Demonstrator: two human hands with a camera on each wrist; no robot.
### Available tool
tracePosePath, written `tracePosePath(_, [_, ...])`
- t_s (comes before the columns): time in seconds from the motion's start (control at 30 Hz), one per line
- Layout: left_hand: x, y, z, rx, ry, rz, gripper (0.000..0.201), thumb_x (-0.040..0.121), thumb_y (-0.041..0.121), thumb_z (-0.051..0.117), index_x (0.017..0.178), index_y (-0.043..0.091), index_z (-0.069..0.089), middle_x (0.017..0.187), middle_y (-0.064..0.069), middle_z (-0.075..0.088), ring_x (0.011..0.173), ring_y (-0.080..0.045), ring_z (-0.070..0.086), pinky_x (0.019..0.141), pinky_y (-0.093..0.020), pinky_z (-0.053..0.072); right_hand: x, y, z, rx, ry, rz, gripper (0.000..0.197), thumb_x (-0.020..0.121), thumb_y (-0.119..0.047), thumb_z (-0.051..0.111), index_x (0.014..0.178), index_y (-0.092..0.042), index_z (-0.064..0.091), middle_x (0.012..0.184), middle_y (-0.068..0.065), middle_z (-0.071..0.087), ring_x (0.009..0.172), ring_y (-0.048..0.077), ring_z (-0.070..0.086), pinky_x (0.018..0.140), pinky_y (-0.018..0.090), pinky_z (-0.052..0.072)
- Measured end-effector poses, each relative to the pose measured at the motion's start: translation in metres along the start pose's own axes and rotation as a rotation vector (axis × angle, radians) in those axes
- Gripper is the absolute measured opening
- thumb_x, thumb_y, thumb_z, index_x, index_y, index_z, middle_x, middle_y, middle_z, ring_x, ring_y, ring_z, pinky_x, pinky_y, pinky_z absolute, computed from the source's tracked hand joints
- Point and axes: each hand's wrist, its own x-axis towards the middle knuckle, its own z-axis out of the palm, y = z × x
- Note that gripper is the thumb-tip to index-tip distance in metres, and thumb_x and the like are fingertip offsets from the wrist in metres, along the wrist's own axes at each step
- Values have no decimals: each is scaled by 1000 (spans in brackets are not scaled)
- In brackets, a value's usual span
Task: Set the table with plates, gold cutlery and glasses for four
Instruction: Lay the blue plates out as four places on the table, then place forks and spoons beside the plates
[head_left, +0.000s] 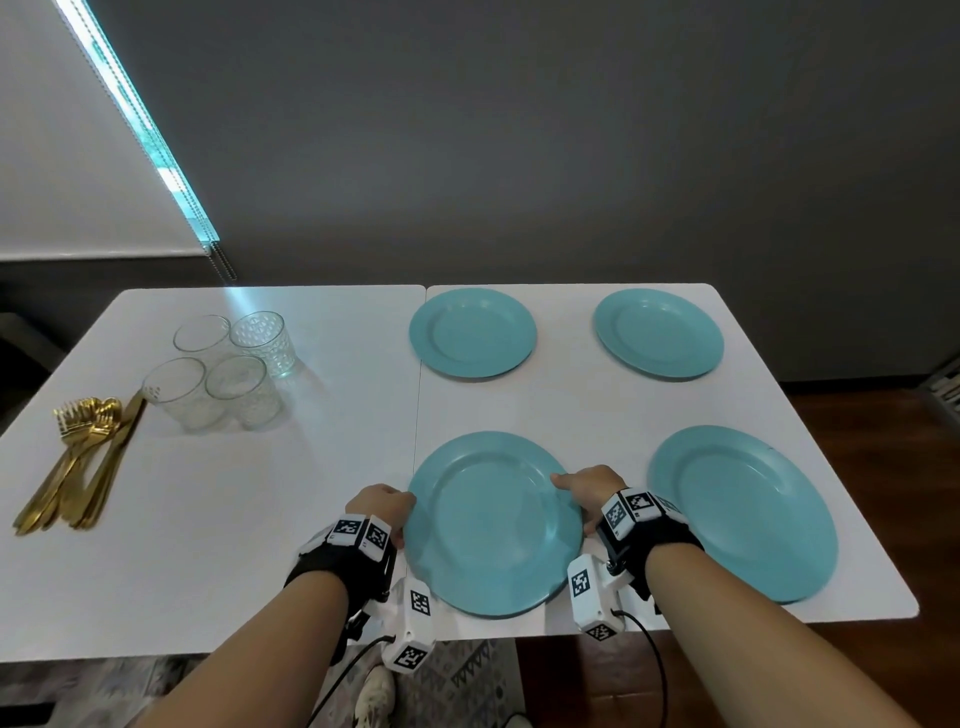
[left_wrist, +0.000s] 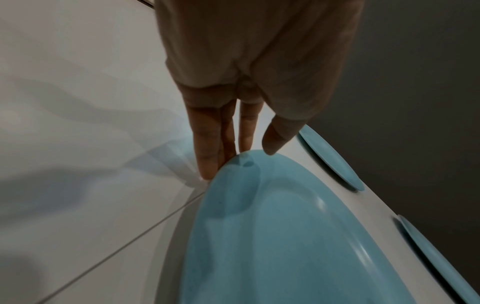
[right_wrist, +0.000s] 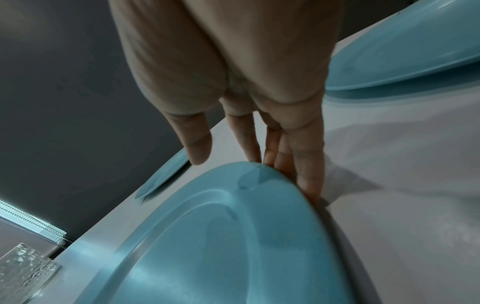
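Observation:
Four teal plates lie on the right half of the white table (head_left: 311, 519). My two hands flank the near-left plate (head_left: 493, 525). The left hand (head_left: 387, 506) has straight fingers (left_wrist: 207, 164) against the plate's left rim (left_wrist: 285, 236), and its thumb hovers just over the edge. On the opposite rim (right_wrist: 221, 246) the right hand (head_left: 587, 483) mirrors it, with fingers (right_wrist: 306, 185) tucked at the edge and thumb raised. Neither hand grips the plate. The other plates sit near right (head_left: 743, 512), far left (head_left: 471, 332) and far right (head_left: 658, 332).
Several clear glasses (head_left: 228, 369) stand clustered at the table's far left. A pile of gold cutlery (head_left: 78, 462) lies beside them near the left edge. A seam runs down the table's middle. The near-left plate hangs slightly over the front edge.

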Motion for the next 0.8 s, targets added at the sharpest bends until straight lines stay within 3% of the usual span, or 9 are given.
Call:
tracePosePath(0.2, [-2, 4, 1, 59, 14, 23, 15, 80, 17, 56, 65, 13, 59, 79, -17, 68, 79, -34, 70, 80, -39, 59, -2, 0, -1, 6, -4, 1, 51, 84, -35, 66, 120, 0, 58, 114, 17, 64, 96, 34, 64, 91, 42, 53])
tracePosePath(0.27, [-1, 4, 2, 69, 18, 26, 17, 79, 16, 57, 63, 12, 58, 78, -17, 66, 73, -32, 64, 79, -38, 57, -2, 0, 0, 30, -3, 4, 51, 83, -33, 68, 118, 1, 58, 115, 19, 65, 100, 35, 65, 92, 45, 53])
tracePosePath(0.37, [2, 3, 4, 70, 14, 28, 16, 77, 17, 59, 62, 12, 57, 79, -17, 65, 79, -34, 67, 82, -42, 58, 0, 1, 0, 58, -12, 8, 51, 80, -31, 72, 116, 3, 60, 114, 20, 65, 100, 36, 65, 92, 47, 53])
tracePosePath(0.47, [4, 4, 5, 103, 9, 31, 17, 78, 18, 59, 63, 11, 56, 84, -17, 66, 80, -33, 65, 84, -40, 56, -1, 1, 0, 50, -18, 11, 49, 80, -30, 72, 115, 3, 60, 113, 21, 66, 100, 37, 66, 91, 47, 53])
tracePosePath(0.6, [8, 8, 3, 180, 21, 45, 17, 82, 19, 56, 67, 11, 54, 93, -15, 66, 97, -32, 67, 85, -37, 55, -4, -5, -4, -2, -15, -12, 46, 81, -30, 70, 112, 2, 61, 112, 17, 66, 98, 33, 65, 89, 39, 53])
tracePosePath(0.7, [13, 13, -4, 230, 54, 53, 15, 84, 19, 53, 81, 6, 60, 96, -17, 67, 97, -32, 67, 86, -35, 54, -14, -21, -8, -134, 0, -51, 46, 85, -32, 65, 117, 1, 60, 112, 13, 63, 91, 28, 58, 81, 33, 48])
tracePosePath(0.8, [17, 19, -18, 204, 144, 93, 15, 85, 16, 49, 77, 10, 61, 87, -15, 64, 94, -33, 67, 80, -28, 51, -28, -48, -6, -226, 16, -122, 43, 89, -29, 60, 121, -1, 58, 120, 14, 60, 97, 28, 55, 92, 36, 48])
